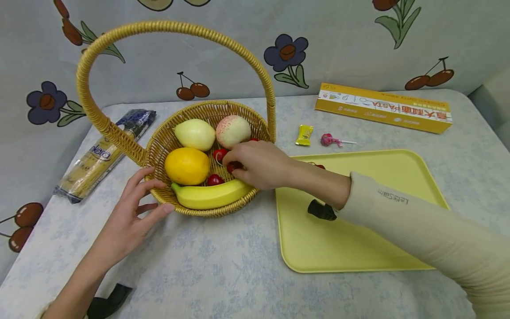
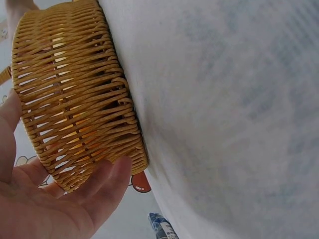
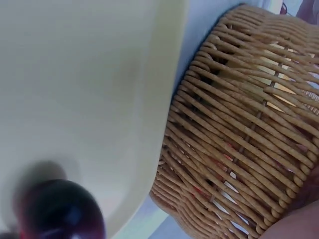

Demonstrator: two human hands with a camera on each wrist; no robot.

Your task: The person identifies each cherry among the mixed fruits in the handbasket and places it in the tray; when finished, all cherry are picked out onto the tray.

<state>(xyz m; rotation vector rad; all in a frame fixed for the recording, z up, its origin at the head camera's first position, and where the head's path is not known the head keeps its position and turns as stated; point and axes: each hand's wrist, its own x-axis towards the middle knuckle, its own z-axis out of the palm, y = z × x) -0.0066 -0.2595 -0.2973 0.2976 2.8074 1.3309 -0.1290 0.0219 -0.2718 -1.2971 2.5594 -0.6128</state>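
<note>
My right hand [image 1: 263,165] reaches over the right rim of a wicker basket [image 1: 217,212] and pinches a dark red cherry [image 1: 234,167] between bent fingers and thumb. Other cherries [image 1: 215,180] lie in the basket among a banana [image 1: 215,195], a yellow lemon-like fruit [image 1: 187,166], a pale green pear-like fruit [image 1: 195,134] and a peach [image 1: 233,131]. At the basket's near left side, my left hand [image 1: 131,208] touches the rim with spread fingers. Its fingertips [image 2: 122,169] also rest against the woven outer wall in the left wrist view.
A yellow tray [image 1: 358,248] lies right of the basket, with a dark red cherry [image 3: 62,211] on it. Behind it are a yellow wrapped candy [image 1: 304,135], a pink lollipop [image 1: 327,140] and a pasta box [image 1: 382,107]. Left of the basket lies a pasta bag [image 1: 99,155]. A tall handle [image 1: 171,26] arches overhead.
</note>
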